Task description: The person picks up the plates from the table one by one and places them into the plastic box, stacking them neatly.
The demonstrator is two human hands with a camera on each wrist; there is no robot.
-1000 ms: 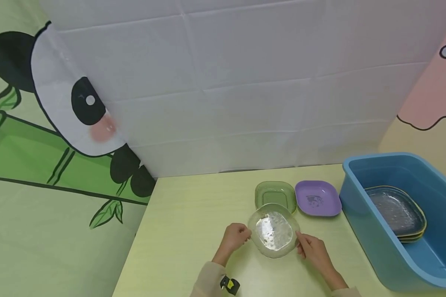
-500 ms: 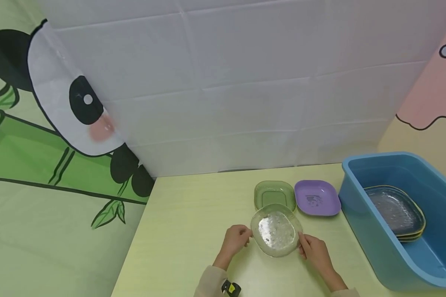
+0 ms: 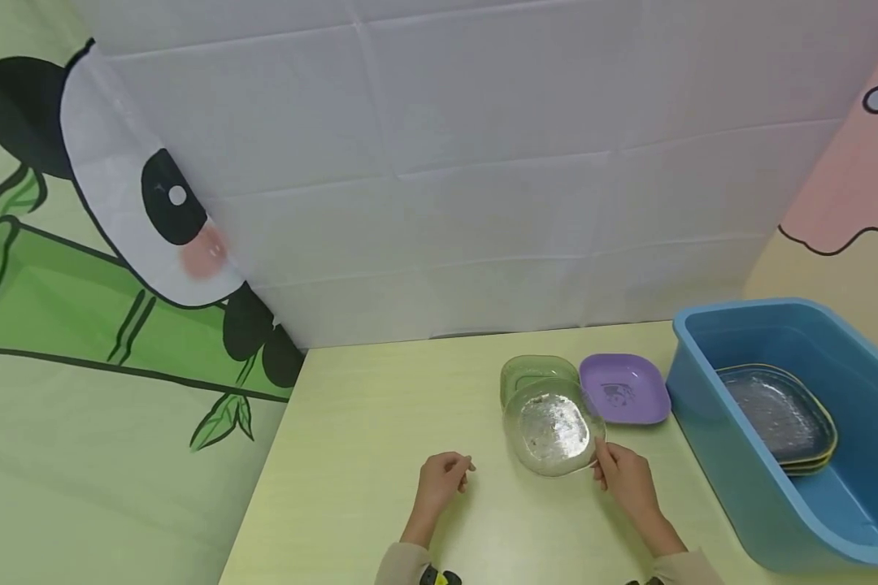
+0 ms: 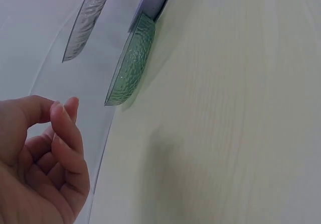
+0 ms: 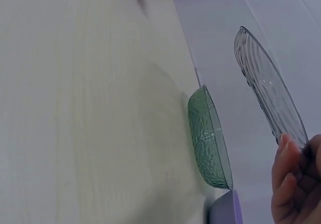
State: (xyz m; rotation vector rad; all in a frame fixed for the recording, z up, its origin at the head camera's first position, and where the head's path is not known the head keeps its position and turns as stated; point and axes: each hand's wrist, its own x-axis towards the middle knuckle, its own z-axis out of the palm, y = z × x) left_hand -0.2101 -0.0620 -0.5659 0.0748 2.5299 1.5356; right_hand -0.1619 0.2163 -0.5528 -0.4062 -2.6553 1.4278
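A clear glass plate (image 3: 553,429) with a wavy rim is held above the table in the head view. My right hand (image 3: 627,483) pinches its right edge between thumb and fingers, as the right wrist view also shows, where the plate (image 5: 271,86) has a ribbed underside. My left hand (image 3: 440,485) is apart from the plate, at its lower left; its fingers hang loosely curled and hold nothing. Behind the clear plate, and partly hidden by it, a green glass dish (image 3: 515,374) stands on the table. A purple square plate (image 3: 624,390) lies to the right of that.
A blue plastic tub (image 3: 710,422) stands on the right side of the table (image 3: 351,455). Inside the tub lies a stack of dark glass plates (image 3: 775,414) with yellowish rims. A white cloth wall (image 3: 483,203) rises behind the table's back edge.
My left hand has let go of the clear plate and drawn back left and down. With my right hand still gripping it, the plate has moved right and away, covering more of the green dish.
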